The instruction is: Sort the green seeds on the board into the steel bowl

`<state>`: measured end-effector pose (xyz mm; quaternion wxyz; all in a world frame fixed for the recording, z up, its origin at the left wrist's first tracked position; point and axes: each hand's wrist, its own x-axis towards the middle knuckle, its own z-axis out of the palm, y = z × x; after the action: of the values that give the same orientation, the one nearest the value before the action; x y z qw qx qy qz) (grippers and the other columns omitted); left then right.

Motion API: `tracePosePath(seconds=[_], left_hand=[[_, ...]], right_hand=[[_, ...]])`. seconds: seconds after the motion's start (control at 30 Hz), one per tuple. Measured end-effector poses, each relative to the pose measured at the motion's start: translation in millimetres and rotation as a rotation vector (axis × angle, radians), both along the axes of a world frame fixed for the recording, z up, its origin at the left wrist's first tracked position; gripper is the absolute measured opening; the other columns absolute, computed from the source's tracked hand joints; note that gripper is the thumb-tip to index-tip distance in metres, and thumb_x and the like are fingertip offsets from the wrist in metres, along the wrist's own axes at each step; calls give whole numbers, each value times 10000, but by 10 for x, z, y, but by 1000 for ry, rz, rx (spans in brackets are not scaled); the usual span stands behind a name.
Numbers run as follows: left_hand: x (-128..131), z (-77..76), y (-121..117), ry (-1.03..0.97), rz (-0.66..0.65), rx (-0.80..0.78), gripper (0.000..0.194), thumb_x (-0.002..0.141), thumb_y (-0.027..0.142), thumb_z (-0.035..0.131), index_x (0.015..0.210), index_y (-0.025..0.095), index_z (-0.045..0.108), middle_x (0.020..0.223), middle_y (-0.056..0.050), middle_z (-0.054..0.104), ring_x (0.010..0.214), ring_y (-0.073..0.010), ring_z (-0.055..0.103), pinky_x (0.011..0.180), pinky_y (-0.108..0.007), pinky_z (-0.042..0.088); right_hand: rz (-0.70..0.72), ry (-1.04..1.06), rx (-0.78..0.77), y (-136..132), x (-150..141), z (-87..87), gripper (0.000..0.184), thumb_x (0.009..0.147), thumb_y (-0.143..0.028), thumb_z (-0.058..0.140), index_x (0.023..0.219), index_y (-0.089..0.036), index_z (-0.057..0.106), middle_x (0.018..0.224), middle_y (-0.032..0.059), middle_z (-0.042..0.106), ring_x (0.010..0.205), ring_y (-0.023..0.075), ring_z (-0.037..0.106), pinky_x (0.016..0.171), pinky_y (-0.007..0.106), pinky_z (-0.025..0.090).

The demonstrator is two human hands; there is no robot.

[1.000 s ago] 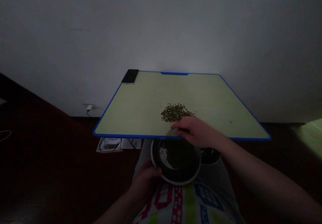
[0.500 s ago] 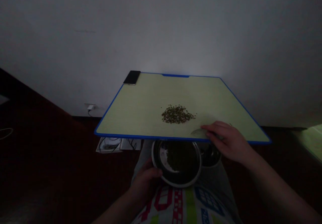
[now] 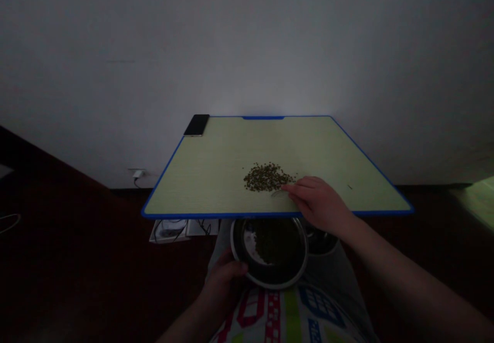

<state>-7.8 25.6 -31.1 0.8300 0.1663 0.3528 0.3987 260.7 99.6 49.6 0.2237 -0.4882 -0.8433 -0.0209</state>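
My right hand [image 3: 318,201] is closed in a pinch on a thin, pale spoon-like tool [image 3: 277,193], mostly hidden by the fingers. The tool's curved tip is at the near right edge of a loose heap of small greenish-brown grains [image 3: 265,177]. They lie on a pale yellow tabletop [image 3: 200,178] with a blue rim. My left hand [image 3: 227,276] grips the left side of a round metal bowl [image 3: 270,284] in my lap, thumb over the rim. Dark green grains [image 3: 276,242] cover much of the bowl's bottom.
A second metal bowl [image 3: 323,248] stands to the right, partly hidden under my right arm. A phone [image 3: 197,125] lies at the far left corner. A small dark sliver [image 3: 350,186] is on the tabletop's right. Below are white boxes [image 3: 169,231] with cables; a wall [image 3: 247,44] rises behind.
My right hand has moved left with the spoon-like tool, from the tabletop's near edge to the heap of grains. My left hand keeps its hold on the bowl. The view has shifted slightly.
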Motion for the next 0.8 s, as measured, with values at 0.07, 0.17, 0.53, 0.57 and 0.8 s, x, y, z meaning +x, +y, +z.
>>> tracePosePath(seconds=[0.07, 0.17, 0.53, 0.57, 0.8], left_hand=[[-2, -11, -2, -11, -5, 7, 732, 627, 91, 702, 1347, 213, 651, 1011, -86, 841, 1061, -350, 757, 916, -454, 602], [4, -12, -7, -31, 5, 0, 743, 627, 99, 703, 1358, 220, 645, 1042, -90, 839, 1085, -357, 748, 923, -455, 600], [36, 48, 2, -39, 39, -17, 797, 556, 104, 745, 1337, 236, 662, 1054, -89, 839, 1060, -361, 754, 967, -464, 569], [40, 51, 4, -32, 40, -23, 796, 551, 108, 743, 1333, 233, 665, 1036, -88, 841, 1055, -363, 755, 968, -469, 568], [26, 32, 0, -10, 40, -47, 780, 539, 111, 747, 1306, 234, 675, 918, -70, 845, 1038, -359, 761, 954, -465, 574]], right_hand=[[-36, -26, 13, 6, -57, -10, 333, 993, -164, 487, 1186, -176, 758, 891, 102, 749, 839, 229, 661, 789, 374, 495], [-78, -53, 32, -7, -115, -9, 341, 980, -133, 487, 1189, -152, 756, 900, 112, 752, 842, 239, 660, 793, 382, 489], [-190, -80, 54, -85, 25, -23, 345, 980, -144, 479, 1181, -156, 760, 839, 101, 721, 774, 230, 633, 737, 363, 459], [-193, -81, 55, -87, 38, -21, 343, 979, -147, 481, 1177, -153, 761, 837, 101, 719, 772, 231, 632, 735, 363, 460], [-202, -60, 45, -92, 88, -20, 339, 980, -164, 479, 1159, -142, 766, 848, 113, 721, 777, 241, 635, 740, 380, 478]])
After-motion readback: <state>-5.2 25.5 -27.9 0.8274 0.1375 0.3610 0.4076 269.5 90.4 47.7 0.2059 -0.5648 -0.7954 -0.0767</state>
